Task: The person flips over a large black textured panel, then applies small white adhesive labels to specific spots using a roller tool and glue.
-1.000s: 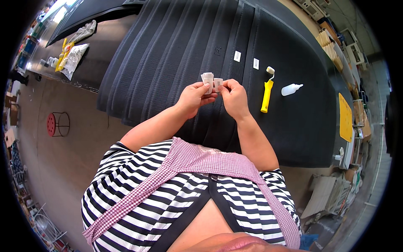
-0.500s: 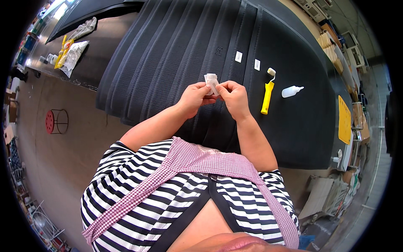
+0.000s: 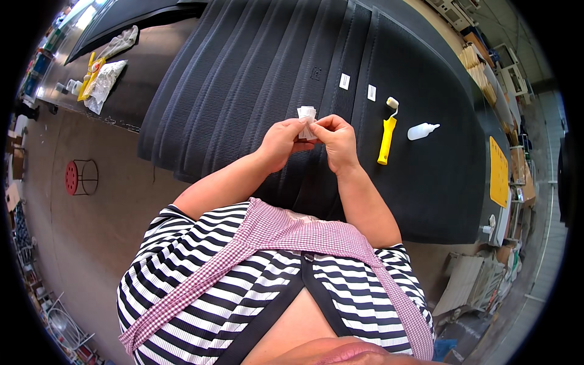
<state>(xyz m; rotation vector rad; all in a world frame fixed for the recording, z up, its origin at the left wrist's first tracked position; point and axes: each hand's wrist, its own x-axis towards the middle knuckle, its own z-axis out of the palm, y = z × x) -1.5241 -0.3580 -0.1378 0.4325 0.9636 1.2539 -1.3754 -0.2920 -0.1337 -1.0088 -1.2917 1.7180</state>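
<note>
A small stack of white labels (image 3: pixel 307 113) is gripped in my left hand (image 3: pixel 278 145), thumb on top, above the black ribbed sheet (image 3: pixel 243 91). My right hand (image 3: pixel 336 139) pinches the edge of one label in the stack between thumb and finger. Two white labels lie on the sheet beyond my hands: one label (image 3: pixel 345 81) on a stitched strip, another label (image 3: pixel 371 92) just right of it. To the right of my right hand rests a small roller with a yellow handle (image 3: pixel 385 143). Farther right, a white squeeze bottle (image 3: pixel 421 131) lies on its side.
At the far left, a plastic bag (image 3: pixel 106 85) and a yellow tool (image 3: pixel 91 74) lie on a dark table (image 3: pixel 155 58). A red-topped stool (image 3: pixel 72 177) stands on the floor at left. A yellow panel (image 3: pixel 499 172) hangs at the right edge, near stacked boxes and shelving.
My right hand has shifted slightly up and left at the stack, and the labels look more fanned out. The left hand stays nearly in place.
</note>
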